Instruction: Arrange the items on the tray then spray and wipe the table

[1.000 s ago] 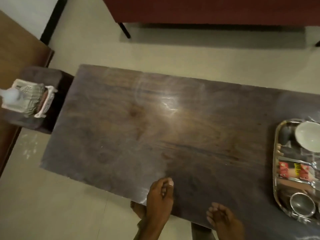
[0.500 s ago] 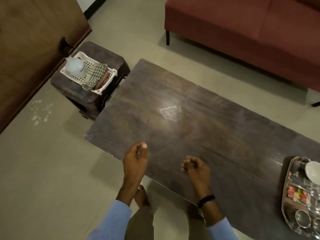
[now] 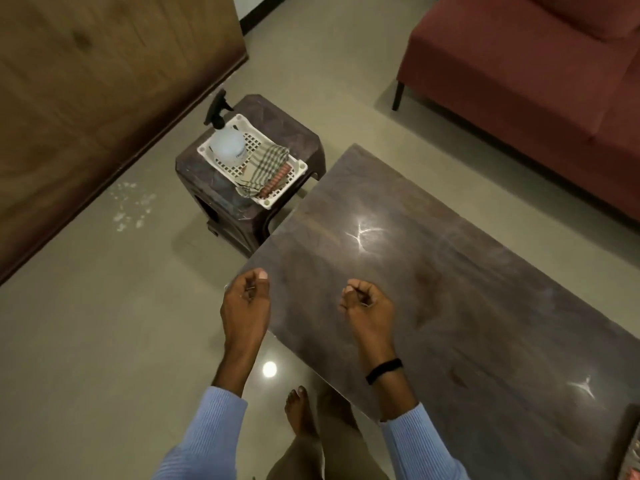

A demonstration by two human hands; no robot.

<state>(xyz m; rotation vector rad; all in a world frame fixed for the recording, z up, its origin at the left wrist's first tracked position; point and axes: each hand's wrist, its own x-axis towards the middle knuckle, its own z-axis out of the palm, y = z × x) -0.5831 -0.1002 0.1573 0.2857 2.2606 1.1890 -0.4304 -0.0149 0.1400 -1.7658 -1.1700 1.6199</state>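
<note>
Desk (image 3: 450, 289): dark wood top with a couple of light glares on it, running from its left end by the stool off to the right.
Left hand (image 3: 246, 306): right over the desk's near left corner, fingers (image 3: 251, 284) loosely curled in, holding nothing.
Right hand (image 3: 369, 306): over the top just inside the near edge, fingers curled loosely too, nothing in them.
Spray bottle (image 3: 228, 147): upright in a white basket (image 3: 298, 167) on a brown stool (image 3: 294, 133), which sits just off the desk's far left corner.
Cloth (image 3: 268, 166): checked, bunched in the same basket right beside the bottle.
Tray (image 3: 633, 459): only a sliver at the desk's right end, can't make out what's on it.
Room: only a thin gap between stool and left edge; wide floor (image 3: 86, 341) off the near left corner; a strip of floor between far edge and red sofa (image 3: 536, 81).
</note>
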